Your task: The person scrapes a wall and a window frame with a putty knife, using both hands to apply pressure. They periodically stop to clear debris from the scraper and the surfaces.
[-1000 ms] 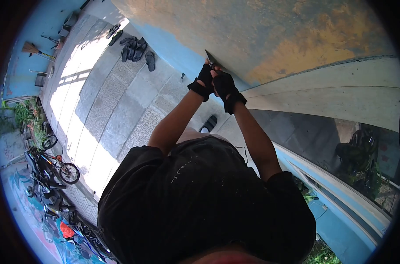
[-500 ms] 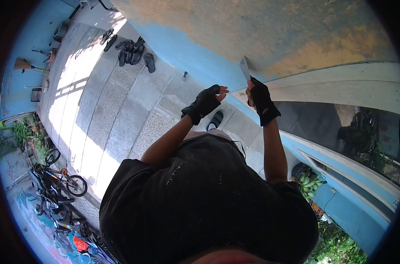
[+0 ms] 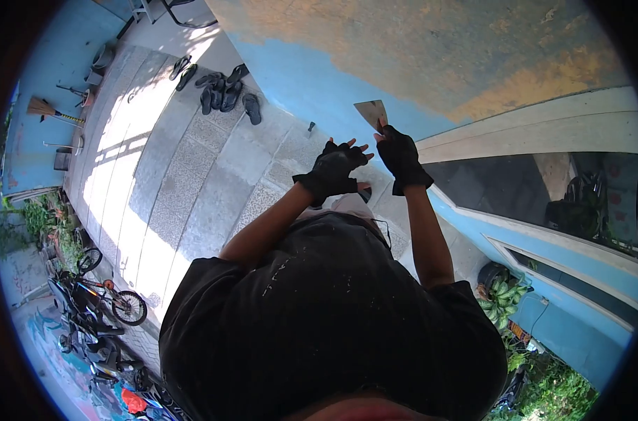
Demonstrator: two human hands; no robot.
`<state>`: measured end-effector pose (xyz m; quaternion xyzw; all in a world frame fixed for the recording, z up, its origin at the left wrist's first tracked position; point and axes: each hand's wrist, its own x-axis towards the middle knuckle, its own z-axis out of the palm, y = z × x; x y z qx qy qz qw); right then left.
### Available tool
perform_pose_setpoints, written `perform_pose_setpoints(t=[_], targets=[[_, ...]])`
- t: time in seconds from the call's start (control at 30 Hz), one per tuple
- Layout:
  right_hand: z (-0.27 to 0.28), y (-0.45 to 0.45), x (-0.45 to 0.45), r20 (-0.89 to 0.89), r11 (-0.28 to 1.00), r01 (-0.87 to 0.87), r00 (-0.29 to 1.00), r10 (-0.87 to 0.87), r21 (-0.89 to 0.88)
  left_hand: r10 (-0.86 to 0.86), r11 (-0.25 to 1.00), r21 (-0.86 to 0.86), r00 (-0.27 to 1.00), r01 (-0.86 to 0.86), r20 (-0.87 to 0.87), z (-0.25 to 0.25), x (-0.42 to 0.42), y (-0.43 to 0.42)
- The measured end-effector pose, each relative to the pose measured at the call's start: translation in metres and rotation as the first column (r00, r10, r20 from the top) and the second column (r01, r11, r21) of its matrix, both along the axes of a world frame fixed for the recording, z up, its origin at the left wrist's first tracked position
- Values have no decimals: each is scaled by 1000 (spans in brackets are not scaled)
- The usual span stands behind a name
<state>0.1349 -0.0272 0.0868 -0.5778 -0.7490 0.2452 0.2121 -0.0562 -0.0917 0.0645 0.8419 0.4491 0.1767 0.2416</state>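
Scraper (image 3: 372, 114) in right hand (image 3: 399, 153), left hand (image 3: 333, 167) open, fingers spread.

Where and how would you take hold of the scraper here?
I'd take the scraper by its handle, mostly hidden in the right hand, coming from the wearer's side: the blade flares wide and thin away from the body, so the narrower end should suit better.

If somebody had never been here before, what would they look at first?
Probably the big wall at the top, patchy brown and orange with bright blue below. Next, perhaps, the metal scraper against that blue, held in the black-gloved right hand. Then the dark sandals on the paving, up and to the left.
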Motion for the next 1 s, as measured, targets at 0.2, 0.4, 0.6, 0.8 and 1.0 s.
perform_pose_setpoints(t=[0.2, 0.4, 0.6, 0.8, 1.0], targets=[[25, -31, -38, -58, 990, -140, 989, 138, -25, -40, 999, -28, 998, 39, -42, 29, -3, 3], [59, -15, -31, -126, 998, -22, 992, 16, -52, -95, 982, 176, 989, 74, 110, 15, -13, 7], [39, -20, -20, -65, 979, -37, 998, 25, -199, -166, 957, 234, 985, 171, -40, 24, -8, 13], [56, -26, -44, -79, 993, -58, 996, 51, -98, -135, 969, 208, 991, 131, 7, 27, -19, 15], [55, -8, -32, 48, 997, 58, 997, -55, -51, -87, 962, 262, 996, 83, 3, 15, -21, 18]])
